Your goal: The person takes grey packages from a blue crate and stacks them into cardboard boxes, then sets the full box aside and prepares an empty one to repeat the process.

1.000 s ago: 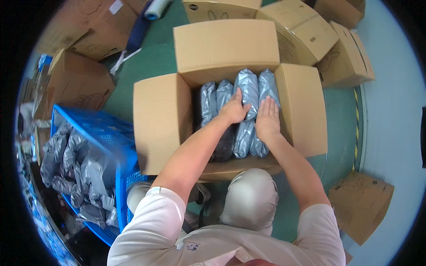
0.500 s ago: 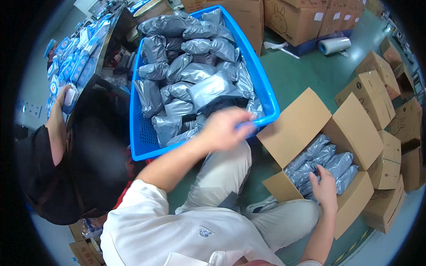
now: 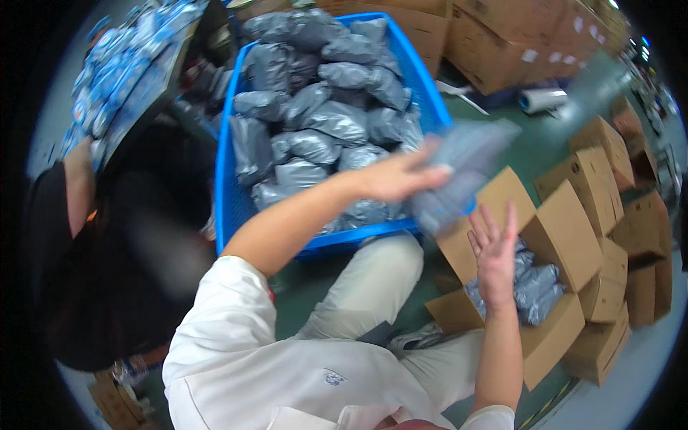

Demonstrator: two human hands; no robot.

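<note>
My left hand (image 3: 403,176) grips a grey plastic mailer bag (image 3: 469,168), blurred by motion, over the right rim of a blue plastic basket (image 3: 223,193). Many similar grey mailer bags (image 3: 335,122) are heaped in that basket. Palm up with fingers spread, my right hand (image 3: 494,261) holds nothing. It is just below the moving bag and in front of an open cardboard box (image 3: 562,229). Inside the box lie several grey mailer bags (image 3: 537,290), partly hidden by my right hand and wrist.
Closed cardboard boxes (image 3: 591,183) are stacked to the right, and larger cartons (image 3: 502,43) stand at the back. A clear film roll (image 3: 542,99) lies on the green floor. At left, a person in black (image 3: 122,265) works beside a table piled with blue-white packs (image 3: 125,68).
My left hand has lifted a mailer bag from the basket and carried it right, over the rim. My right hand has risen out of the cardboard box, fingers spread. The view has shifted slightly.
</note>
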